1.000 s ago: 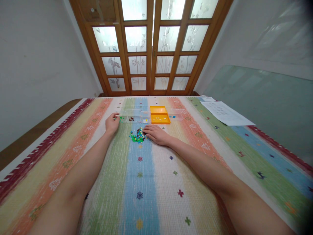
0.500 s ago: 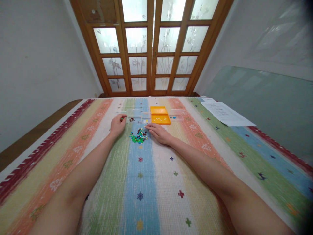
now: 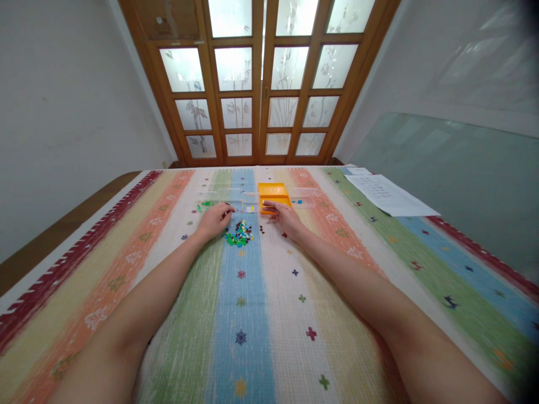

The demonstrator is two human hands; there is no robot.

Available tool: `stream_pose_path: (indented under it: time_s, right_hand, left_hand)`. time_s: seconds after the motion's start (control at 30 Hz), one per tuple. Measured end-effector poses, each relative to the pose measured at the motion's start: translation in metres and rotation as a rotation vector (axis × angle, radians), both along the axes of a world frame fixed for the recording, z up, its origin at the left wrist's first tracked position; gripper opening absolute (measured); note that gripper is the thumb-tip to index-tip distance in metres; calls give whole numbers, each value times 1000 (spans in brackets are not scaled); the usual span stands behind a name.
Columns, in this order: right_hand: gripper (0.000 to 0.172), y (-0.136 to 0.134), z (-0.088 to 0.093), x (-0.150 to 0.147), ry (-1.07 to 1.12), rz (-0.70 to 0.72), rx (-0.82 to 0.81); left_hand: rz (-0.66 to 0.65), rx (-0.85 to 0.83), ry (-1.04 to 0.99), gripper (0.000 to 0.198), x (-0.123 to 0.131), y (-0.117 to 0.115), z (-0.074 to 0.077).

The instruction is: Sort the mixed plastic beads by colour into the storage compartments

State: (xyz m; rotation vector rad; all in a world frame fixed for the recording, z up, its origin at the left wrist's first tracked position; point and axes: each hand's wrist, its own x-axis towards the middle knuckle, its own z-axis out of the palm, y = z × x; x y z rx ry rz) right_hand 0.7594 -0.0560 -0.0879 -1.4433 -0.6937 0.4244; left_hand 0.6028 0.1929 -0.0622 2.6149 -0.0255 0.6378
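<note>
A small heap of tiny coloured pieces lies on the blue stripe of the striped cloth. Behind it runs a row of small clear trays and an orange tray. My left hand rests just left of the heap, fingers curled toward a clear tray with dark pieces. My right hand is at the orange tray's front edge, fingers curled over it. Whether either hand pinches a piece is too small to make out.
A white paper sheet lies at the back right of the cloth. Another clear tray sits right of the orange one. A few stray pieces lie near the left tray. Wooden glass-paned doors stand behind the table.
My left hand moved right from the leftmost tray toward the heap. My right hand left the heap and moved up and right to the orange tray's front edge.
</note>
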Motion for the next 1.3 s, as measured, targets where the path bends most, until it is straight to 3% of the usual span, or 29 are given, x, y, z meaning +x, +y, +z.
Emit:
stream_pose_path:
  time_s: [0.2,0.43,0.6,0.73,1.03,1.3]
  right_hand:
    - [41,-2,0,3,139,-125,83]
    - [43,-3,-3,4,-6,-219,-10]
    - [20,-6,-4,-4,-499,-121,-189]
    - [18,-6,-4,-10,-820,-54,-335]
    - [11,-13,7,-17,-1008,102,-458]
    - [10,-12,4,-17,-1028,92,-474]
  left_hand:
    - [-33,23,32,24,-2,-6,3]
    - [-39,65,52,26,-3,-7,4]
    - [-37,66,67,25,-3,-7,4]
    - [-34,67,71,25,-3,-8,4]
    - [-76,74,71,23,-3,-13,5]
    - [-172,110,62,23,1,-23,2]
